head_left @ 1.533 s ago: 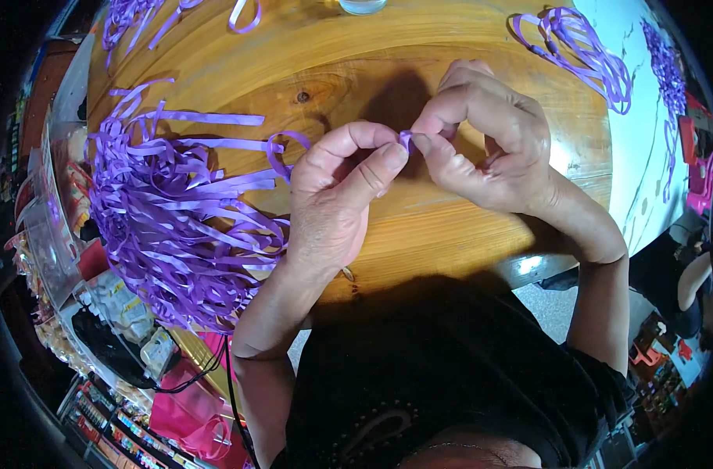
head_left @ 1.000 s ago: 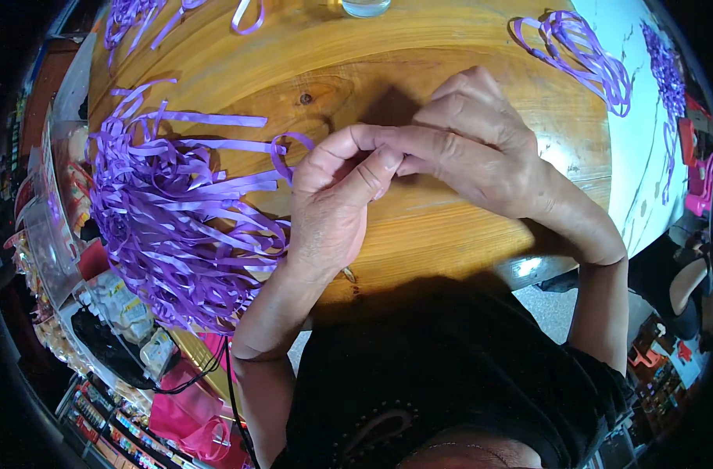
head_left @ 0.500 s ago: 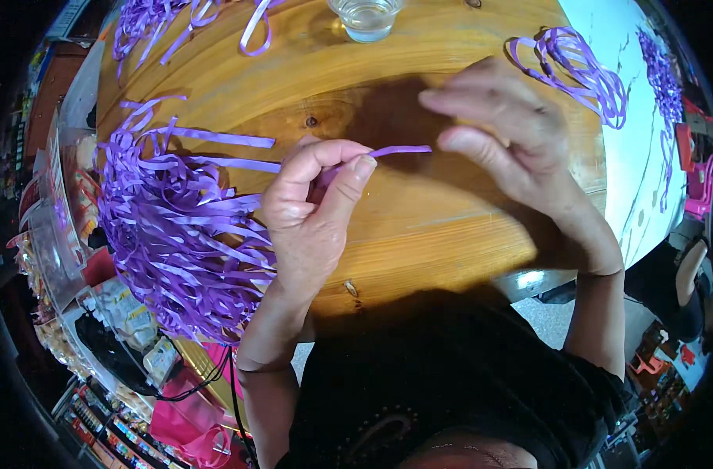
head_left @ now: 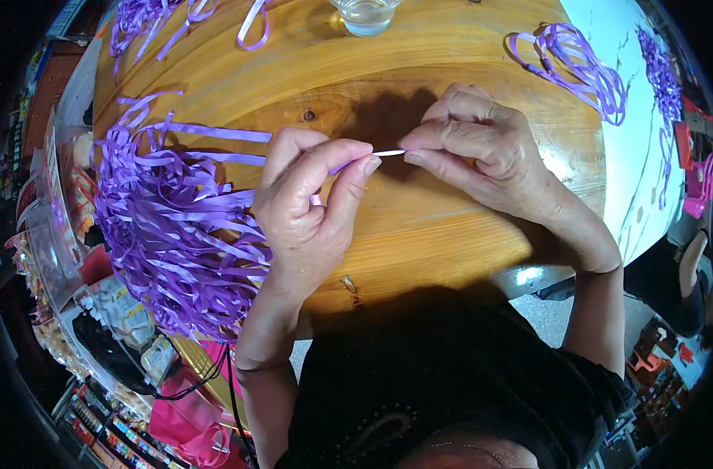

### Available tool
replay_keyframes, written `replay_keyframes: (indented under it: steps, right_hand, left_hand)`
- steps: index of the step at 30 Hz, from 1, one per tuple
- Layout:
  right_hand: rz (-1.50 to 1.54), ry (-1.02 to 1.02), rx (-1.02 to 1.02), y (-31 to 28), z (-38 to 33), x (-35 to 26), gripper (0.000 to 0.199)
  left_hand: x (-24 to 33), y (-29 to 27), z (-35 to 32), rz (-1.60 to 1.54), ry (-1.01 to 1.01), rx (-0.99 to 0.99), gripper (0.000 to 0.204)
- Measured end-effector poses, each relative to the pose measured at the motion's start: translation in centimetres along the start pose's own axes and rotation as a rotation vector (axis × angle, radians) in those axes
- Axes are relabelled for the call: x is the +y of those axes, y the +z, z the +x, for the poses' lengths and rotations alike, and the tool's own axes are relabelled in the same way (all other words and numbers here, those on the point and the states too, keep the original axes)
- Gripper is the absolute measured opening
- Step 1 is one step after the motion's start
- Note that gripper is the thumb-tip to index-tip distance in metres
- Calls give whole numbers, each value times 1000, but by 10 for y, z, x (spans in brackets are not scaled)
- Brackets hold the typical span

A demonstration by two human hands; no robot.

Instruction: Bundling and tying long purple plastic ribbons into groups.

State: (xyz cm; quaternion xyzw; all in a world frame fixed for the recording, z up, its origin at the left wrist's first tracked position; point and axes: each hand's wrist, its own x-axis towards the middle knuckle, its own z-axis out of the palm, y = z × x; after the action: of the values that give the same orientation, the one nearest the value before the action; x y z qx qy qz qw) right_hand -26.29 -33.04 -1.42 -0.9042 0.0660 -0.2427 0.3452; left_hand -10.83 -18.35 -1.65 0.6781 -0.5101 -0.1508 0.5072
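Observation:
Between my two hands a short piece of purple ribbon [head_left: 388, 153] is stretched, its exposed part shining almost white. My left hand [head_left: 313, 187] pinches it between thumb and forefinger, with more ribbon partly hidden in the palm. The thumb and fingertips of my right hand [head_left: 478, 152] close on its right end. Left of my left hand lies a big loose heap of purple ribbons [head_left: 180, 227], a few strands of which reach toward that hand.
A clear bowl of liquid [head_left: 366, 14] stands at the far edge of the wooden table [head_left: 450, 242]. A looped purple ribbon bundle [head_left: 579, 70] lies at the far right, beside a white marbled surface [head_left: 634, 180]. More ribbons [head_left: 141, 23] lie far left. Packaged goods [head_left: 122, 313] crowd the left side.
My right hand has come left and down from above the table and pinched the ribbon's free end. My left hand keeps its pinch, almost in place.

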Motion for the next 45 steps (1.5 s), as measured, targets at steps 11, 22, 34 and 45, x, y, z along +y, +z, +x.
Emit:
replay_keyframes:
  steps: [11,22,34,45]
  right_hand:
    - [1021,455,-73,2,1,-12,19]
    - [70,-91,105,14,1,-5,29]
    - [13,-72,95,9,4,-13,28]
    - [401,129,-63,5,3,-5,18]
  left_hand:
    - [5,14,-3,-896,-539,19,11]
    - [-2,34,-13,-617,-246,155,15]
    - [-5,34,-13,-507,-121,86,12]
    - [3,24,-12,-803,-349,-50,8]
